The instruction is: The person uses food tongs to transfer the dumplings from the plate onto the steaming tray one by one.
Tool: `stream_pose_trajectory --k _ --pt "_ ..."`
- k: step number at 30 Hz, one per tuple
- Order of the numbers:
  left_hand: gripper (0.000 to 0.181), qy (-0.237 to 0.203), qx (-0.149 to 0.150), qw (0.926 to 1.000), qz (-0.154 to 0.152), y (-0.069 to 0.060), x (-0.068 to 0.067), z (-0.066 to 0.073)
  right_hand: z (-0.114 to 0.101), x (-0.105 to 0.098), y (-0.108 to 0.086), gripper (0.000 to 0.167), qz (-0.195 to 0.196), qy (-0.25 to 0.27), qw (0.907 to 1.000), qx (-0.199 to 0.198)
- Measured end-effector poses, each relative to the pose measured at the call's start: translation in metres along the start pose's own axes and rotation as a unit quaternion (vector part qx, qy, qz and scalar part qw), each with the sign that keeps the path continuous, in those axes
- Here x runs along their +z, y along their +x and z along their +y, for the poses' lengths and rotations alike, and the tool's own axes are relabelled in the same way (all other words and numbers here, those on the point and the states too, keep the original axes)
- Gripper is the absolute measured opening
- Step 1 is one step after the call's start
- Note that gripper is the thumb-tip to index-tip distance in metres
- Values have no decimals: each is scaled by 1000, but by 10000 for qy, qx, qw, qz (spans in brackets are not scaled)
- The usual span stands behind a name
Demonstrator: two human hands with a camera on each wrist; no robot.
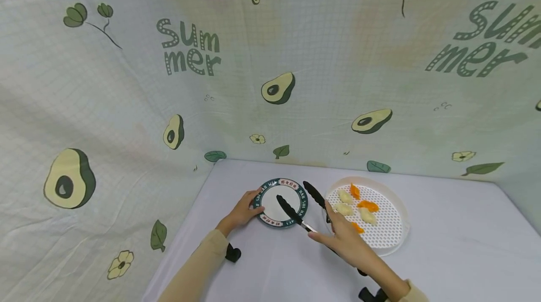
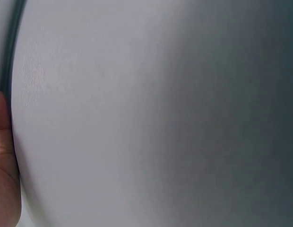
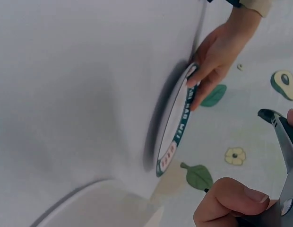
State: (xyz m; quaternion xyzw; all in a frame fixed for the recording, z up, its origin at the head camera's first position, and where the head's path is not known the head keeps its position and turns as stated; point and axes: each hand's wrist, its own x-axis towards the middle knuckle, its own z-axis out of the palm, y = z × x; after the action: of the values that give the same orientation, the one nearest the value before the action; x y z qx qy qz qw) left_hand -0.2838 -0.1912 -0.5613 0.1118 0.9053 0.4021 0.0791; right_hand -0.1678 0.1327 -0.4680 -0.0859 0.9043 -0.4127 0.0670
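My left hand pinches the left rim of a round white plate, with the thumb on top. The plate's dark green border carries lettering. In the right wrist view the plate appears edge-on with a shadow beside it; I cannot tell whether it touches the table. My right hand holds metal tongs with black tips. The tongs' arms are spread, one tip above the plate, the other between plate and tray, with nothing between them. Beneath that hand, a round white perforated tray bears pale yellow pieces and orange pieces.
A white-covered table extends around the plate and tray. Behind it and along the left hangs a cloth printed with avocados, leaves and lettering. Black straps with small dark devices sit at the wrists.
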Motion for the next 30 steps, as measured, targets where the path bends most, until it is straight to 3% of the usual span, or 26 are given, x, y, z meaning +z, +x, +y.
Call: stream_pose_trajectory --k 14,30 --pt "71 -34 76 10000 14 -2 -2 2 -7 50 23 112 -95 -30 9999 -87" --pt "70 -74 115 9999 0 -2 -2 2 -1 70 39 106 -102 -98 9999 51"
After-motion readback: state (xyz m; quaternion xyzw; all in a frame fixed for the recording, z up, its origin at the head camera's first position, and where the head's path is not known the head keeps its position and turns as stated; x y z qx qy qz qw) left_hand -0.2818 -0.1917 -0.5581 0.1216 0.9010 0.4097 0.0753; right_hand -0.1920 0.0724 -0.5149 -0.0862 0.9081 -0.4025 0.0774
